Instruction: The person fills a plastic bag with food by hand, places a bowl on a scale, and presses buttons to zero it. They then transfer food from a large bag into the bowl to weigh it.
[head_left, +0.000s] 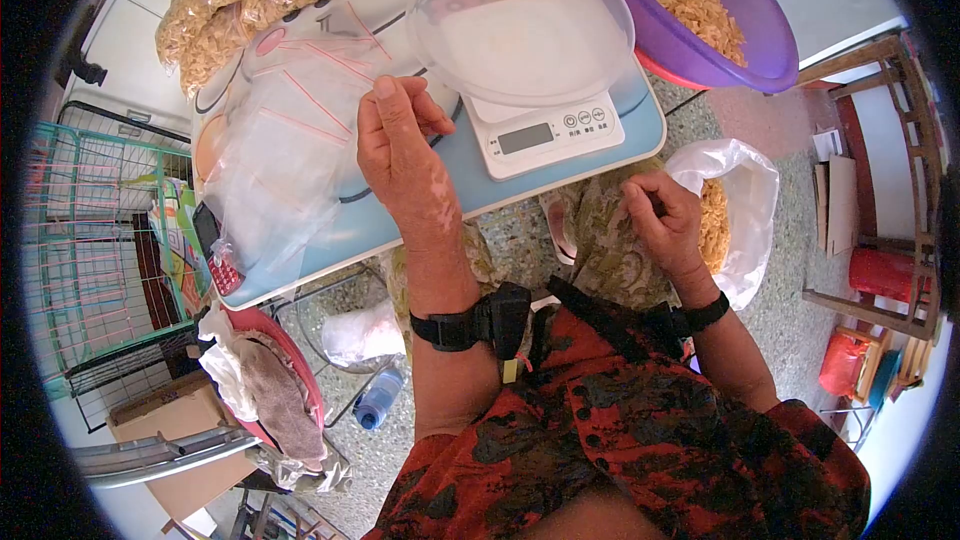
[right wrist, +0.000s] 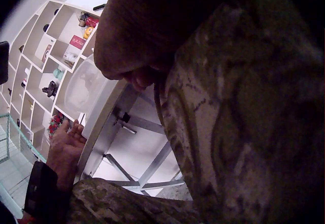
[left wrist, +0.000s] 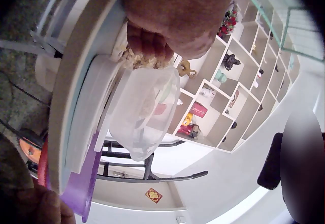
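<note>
In the head view a translucent bowl sits on the white scale, whose display shows no readable digits. Clear plastic bags with red strips lie left of it on the blue table. My left hand hovers between bags and scale, fingers loosely bent, nothing visible in them. The left wrist view shows that hand near the bowl. Over the camouflage-clad leg my right hand hangs with loosely curled fingers; in the right wrist view this hand is dark, beside the table edge.
Filled bags of yellowish flakes stand at the table's back left. A purple basin with flakes is at the back right. Beside the right knee stands a white sack of flakes. A red basin holding cloth is at lower left.
</note>
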A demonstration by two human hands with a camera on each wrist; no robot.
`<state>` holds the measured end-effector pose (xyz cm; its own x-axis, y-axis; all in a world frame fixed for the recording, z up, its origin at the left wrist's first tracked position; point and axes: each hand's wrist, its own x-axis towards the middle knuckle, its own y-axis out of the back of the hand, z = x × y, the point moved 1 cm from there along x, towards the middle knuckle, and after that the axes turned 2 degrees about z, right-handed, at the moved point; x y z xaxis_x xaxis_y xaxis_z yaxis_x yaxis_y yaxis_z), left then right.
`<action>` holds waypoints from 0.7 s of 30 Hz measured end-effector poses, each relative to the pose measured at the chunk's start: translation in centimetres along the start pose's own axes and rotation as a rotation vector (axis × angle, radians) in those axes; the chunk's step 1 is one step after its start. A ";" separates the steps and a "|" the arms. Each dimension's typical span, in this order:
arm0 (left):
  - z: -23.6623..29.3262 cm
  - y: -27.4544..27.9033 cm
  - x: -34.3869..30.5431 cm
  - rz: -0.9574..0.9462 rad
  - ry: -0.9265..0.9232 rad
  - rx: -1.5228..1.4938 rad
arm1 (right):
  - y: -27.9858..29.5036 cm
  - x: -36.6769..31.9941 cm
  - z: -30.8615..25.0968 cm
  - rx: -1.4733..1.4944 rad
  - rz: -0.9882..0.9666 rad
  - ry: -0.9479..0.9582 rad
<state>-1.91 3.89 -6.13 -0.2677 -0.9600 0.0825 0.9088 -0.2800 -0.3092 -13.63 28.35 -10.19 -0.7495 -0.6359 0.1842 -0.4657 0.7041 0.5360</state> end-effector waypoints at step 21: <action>0.1 0.0 -0.1 -0.005 -0.011 0.014 | 0.0 0.0 -0.1 0.018 -0.003 -0.026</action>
<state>-1.89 3.95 -6.04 -0.2689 -0.9585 0.0949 0.9119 -0.2851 -0.2952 -13.56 28.36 -10.07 -0.7598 -0.6300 0.1608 -0.4764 0.7077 0.5217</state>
